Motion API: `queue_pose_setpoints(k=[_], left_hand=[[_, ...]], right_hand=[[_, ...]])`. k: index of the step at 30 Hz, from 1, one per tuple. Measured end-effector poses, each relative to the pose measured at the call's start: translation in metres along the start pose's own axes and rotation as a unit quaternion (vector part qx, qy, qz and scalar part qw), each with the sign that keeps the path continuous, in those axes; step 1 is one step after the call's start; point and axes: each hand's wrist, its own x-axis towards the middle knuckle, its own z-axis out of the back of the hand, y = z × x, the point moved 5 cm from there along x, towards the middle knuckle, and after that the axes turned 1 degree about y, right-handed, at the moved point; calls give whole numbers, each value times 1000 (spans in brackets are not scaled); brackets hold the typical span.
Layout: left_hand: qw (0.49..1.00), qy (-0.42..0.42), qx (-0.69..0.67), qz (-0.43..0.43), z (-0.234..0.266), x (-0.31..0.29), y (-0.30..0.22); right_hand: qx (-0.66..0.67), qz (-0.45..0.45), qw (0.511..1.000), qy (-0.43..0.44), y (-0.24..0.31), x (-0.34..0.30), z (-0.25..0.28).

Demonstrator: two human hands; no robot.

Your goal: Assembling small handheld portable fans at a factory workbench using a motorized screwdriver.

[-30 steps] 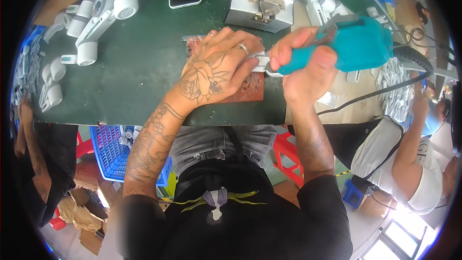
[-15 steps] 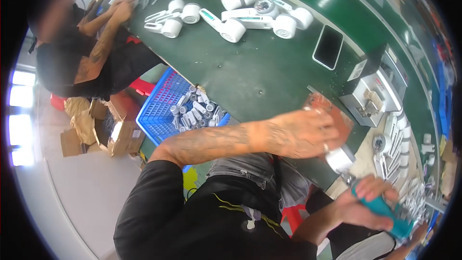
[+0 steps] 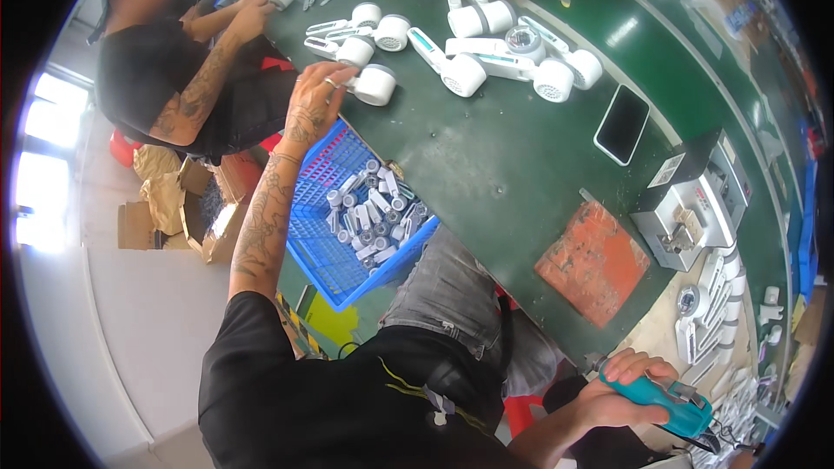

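Note:
My left hand [image 3: 318,97] reaches to the far left edge of the green table, its fingers closed on the handle of a white round-headed device [image 3: 375,85]. That device is at the near side of a group of similar white devices [image 3: 464,75] with thick cylindrical heads and slim handles. At the lower right, my right hand [image 3: 621,391] is wrapped round a teal power screwdriver [image 3: 673,406]. The tool's tip points toward the table's near edge and touches no device. A worn reddish-orange pad [image 3: 593,262] lies between the two hands, toward the right.
A blue basket [image 3: 326,274] of small grey-white parts stands below the table's left edge. A phone [image 3: 622,125] and a grey-black boxy machine [image 3: 686,208] are on the right. Across the left corner, a co-worker [image 3: 165,78] handles parts; cardboard boxes [image 3: 208,208] sit behind.
My left hand has swung from over the orange pad to the far left with the white device. The right hand's screwdriver has come away from that device and moved slightly left.

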Motion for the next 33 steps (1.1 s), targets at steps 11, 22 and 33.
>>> queue_pose_setpoints(k=[11, 22, 33], left_hand=[[967, -128, 72, 209, -59, 37, 28], [937, -116, -314, 103, -15, 111, -95], [765, 275, -442, -379, -65, 59, -620]], right_hand=[[-24, -24, 999, 22, -8, -7, -15], [-121, -39, 992, -15, 14, -11, 9], [-98, -22, 992, -76, 54, -28, 71]])
